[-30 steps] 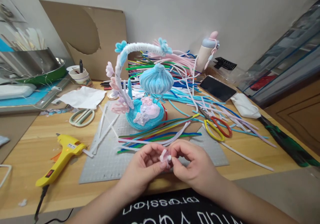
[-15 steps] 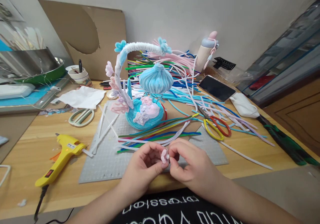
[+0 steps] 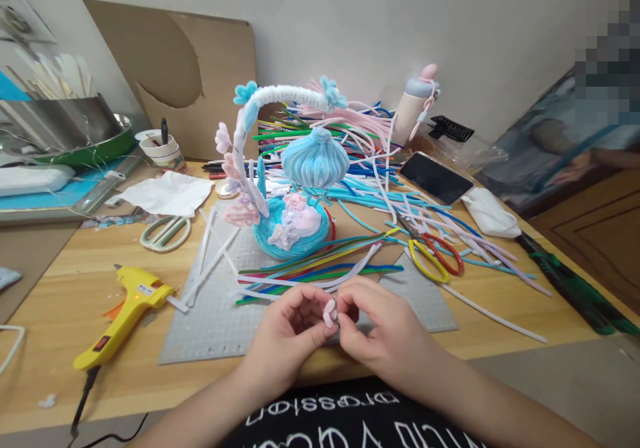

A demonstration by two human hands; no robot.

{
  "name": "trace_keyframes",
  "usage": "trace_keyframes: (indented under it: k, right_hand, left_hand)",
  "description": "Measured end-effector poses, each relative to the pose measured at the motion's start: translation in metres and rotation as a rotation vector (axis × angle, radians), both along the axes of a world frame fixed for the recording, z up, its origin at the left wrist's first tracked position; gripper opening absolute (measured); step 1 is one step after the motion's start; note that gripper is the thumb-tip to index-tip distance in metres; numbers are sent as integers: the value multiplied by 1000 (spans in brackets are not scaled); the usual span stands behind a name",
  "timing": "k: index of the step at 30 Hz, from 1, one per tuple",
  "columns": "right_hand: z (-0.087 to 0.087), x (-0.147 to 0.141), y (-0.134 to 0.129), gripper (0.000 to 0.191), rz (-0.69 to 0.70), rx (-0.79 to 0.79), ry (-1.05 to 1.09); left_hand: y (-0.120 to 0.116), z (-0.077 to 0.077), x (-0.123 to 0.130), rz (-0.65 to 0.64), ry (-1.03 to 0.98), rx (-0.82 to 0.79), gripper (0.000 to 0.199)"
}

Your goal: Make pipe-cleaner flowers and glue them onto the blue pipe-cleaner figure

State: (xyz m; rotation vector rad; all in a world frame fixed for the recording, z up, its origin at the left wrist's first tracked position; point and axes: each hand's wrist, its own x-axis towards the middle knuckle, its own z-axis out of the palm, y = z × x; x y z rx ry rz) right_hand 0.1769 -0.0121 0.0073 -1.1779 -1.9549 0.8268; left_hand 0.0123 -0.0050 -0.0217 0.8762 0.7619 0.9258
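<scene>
Between my hands is a small pale pink curled piece of pipe cleaner [image 3: 329, 313]. My left hand [image 3: 290, 331] pinches it from the left with thumb and fingers. From the right, the fingertips of my right hand [image 3: 380, 318] close on its other side, partly covering it. Just beyond my hands several coloured pipe cleaners [image 3: 320, 275] lie across a grey cutting mat [image 3: 200, 335]. Behind them stands a pipe-cleaner lamp with a blue ribbed shade [image 3: 315, 158], a curved white stem with flowers, and a round blue base [image 3: 267, 238] bearing pink and lilac shapes.
A yellow glue gun [image 3: 125, 315] lies at left, near pale-handled scissors [image 3: 165, 235]. Red-and-yellow-handled scissors [image 3: 435, 259] are at right. Behind are a heap of pipe cleaners [image 3: 360, 125], a phone [image 3: 436, 177], a bottle [image 3: 413, 111] and a paper cup [image 3: 161, 149]. A blurred person [image 3: 575, 148] is at far right.
The view has shifted slightly, and a blurred person has come in at the far right. My hands hold nearly the same pose on the pink piece.
</scene>
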Motion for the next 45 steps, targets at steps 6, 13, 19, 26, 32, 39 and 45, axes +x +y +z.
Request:
trace_keyframes:
  k: [6, 13, 19, 26, 32, 39, 45]
  right_hand:
    - [-4, -2, 2, 15, -18, -44, 4]
    - [-10, -4, 1, 14, -49, -82, 5]
    - [-11, -3, -1, 4, -76, -203, 205]
    - [-25, -3, 1, 20, -32, -381, 347]
    - [-26, -3, 5, 27, -71, -131, 152]
    - [-25, -5, 4, 21, -21, 23, 36]
    - [-28, -5, 3, 23, -22, 29, 38]
  left_hand:
    - [0, 1, 0, 32, 19, -31, 22]
    - [-1, 2, 0, 53, 31, -38, 21]
    - [2, 2, 0, 56, -53, -66, 16]
    - [3, -3, -1, 24, -95, -104, 16]
    - [2, -3, -1, 32, -67, -108, 23]
    - [4, 3, 1, 10, 109, -95, 30]
    - [4, 6, 1, 15, 166, -98, 31]
